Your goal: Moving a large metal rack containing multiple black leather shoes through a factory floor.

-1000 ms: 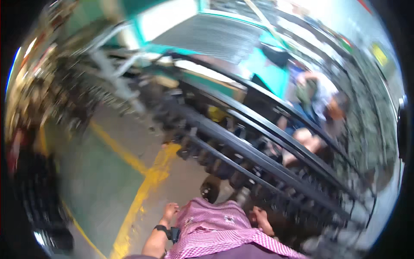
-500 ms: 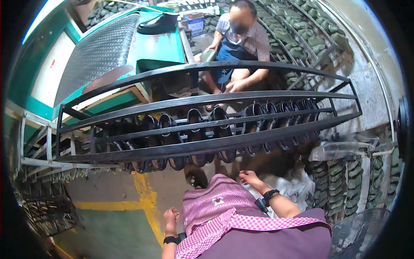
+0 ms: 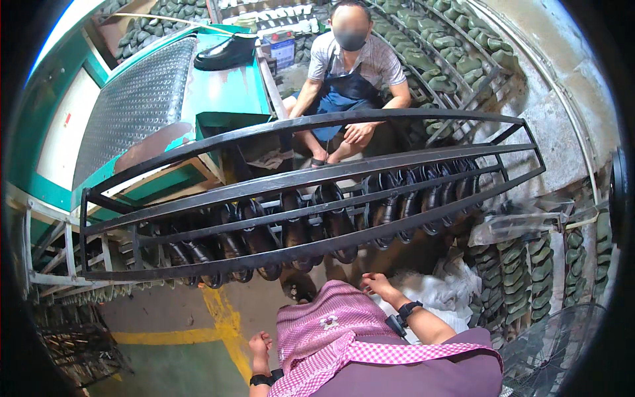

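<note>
Low in the view, my left hand (image 3: pixel 260 343) hangs over the floor beside my pink checked apron (image 3: pixel 311 331). Its fingers are loosely bent and hold nothing. My right hand (image 3: pixel 377 284) hovers on the apron's other side, empty, fingers slightly apart. Both wrists wear dark bands. Beyond the hands stands a black metal rack (image 3: pixel 311 173) with a row of shiny black shoes (image 3: pixel 335 231) along its lower bars. Neither hand touches the rack or shoes; my right hand is the nearer one to them.
Behind the rack sits a person (image 3: pixel 350 73) in a dark blue apron. A green cabinet (image 3: pixel 228 83) with a black shoe (image 3: pixel 226 53) on top stands at the far left. Green shoe lasts (image 3: pixel 512 278) fill shelves at the right, near white plastic sheeting (image 3: pixel 443 291) and a fan (image 3: pixel 559 351).
The rack and shoes now appear lower in the view as it tilts up. The seated person has straightened up, and the green object in their hand no longer shows. My hands stay empty.
</note>
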`<state>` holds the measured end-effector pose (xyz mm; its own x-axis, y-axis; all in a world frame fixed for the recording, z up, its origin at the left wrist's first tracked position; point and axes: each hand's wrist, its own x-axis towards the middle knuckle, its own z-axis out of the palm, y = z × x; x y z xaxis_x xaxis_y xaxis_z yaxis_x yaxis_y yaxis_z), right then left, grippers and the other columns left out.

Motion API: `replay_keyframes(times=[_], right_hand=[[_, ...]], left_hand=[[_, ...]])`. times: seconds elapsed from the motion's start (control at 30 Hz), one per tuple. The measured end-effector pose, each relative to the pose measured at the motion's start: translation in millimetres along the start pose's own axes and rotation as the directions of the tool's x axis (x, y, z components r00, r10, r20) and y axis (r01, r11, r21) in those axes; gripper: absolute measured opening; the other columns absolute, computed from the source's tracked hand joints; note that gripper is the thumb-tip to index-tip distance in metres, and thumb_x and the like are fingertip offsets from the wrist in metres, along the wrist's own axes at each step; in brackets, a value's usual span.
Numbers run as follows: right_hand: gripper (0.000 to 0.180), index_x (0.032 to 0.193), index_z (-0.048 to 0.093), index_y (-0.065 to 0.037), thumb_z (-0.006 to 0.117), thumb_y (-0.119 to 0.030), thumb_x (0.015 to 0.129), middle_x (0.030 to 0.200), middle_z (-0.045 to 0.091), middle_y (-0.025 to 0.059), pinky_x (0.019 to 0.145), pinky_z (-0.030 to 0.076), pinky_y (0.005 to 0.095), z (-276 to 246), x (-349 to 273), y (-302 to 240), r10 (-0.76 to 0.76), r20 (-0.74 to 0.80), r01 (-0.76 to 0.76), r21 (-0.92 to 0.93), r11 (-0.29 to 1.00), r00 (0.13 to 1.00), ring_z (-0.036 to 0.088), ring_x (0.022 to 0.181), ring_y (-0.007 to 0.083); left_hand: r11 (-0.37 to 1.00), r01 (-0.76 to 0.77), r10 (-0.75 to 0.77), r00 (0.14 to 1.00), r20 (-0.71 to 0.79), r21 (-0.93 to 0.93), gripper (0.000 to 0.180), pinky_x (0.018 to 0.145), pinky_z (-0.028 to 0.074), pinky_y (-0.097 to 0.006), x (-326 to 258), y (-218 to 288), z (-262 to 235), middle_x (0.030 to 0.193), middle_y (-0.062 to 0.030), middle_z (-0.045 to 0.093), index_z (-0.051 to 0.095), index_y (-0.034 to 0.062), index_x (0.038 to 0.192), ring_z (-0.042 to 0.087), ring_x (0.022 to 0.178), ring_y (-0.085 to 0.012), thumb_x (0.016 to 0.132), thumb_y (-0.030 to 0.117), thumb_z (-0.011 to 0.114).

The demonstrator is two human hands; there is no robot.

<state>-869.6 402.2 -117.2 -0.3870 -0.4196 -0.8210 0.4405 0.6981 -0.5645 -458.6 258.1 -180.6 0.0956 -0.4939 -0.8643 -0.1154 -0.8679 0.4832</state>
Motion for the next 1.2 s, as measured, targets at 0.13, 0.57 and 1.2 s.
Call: replay_keyframes(times=[0.13,0.57,1.2], right_hand=[[0.033,0.108,0.048,0.004,0.05,-0.015,0.081,0.087,0.059,0.0116,0.057,0.046,0.0254,8,3,-2,-0.027,0.005,0.027,0.049,0.998,1.0,0.055,0.064,0.0148],[0.026,0.106,0.05,-0.001,0.049,-0.011,0.081,0.082,0.059,0.0083,0.054,0.045,0.0254,32,10,13,0.062,-0.038,-0.058,0.111,0.992,0.997,0.056,0.062,0.0154],[0.014,0.079,0.054,-0.002,0.047,-0.014,0.082,0.065,0.052,0.0017,0.045,0.038,0.0216,39,-21,26,0.068,-0.108,-0.039,0.247,0.968,0.992,0.047,0.052,0.0091]], left_hand=[[1.0,-0.028,0.028,0.999,0.029,-0.008,0.021,0.036,0.038,-0.025,7,9,-1,0.072,-0.0086,0.056,0.051,0.0006,0.093,0.052,0.046,-0.0171,0.083,0.015,0.04],[0.993,0.021,-0.028,0.998,0.059,0.119,0.023,0.042,0.042,-0.027,25,35,-12,0.077,-0.0075,0.056,0.049,0.0021,0.097,0.054,0.053,-0.0171,0.085,0.018,0.036],[0.969,0.048,-0.084,0.986,0.141,0.244,0.019,0.04,0.039,-0.024,60,81,-1,0.079,-0.0087,0.056,0.049,0.004,0.091,0.051,0.051,-0.0149,0.082,0.018,0.04]])
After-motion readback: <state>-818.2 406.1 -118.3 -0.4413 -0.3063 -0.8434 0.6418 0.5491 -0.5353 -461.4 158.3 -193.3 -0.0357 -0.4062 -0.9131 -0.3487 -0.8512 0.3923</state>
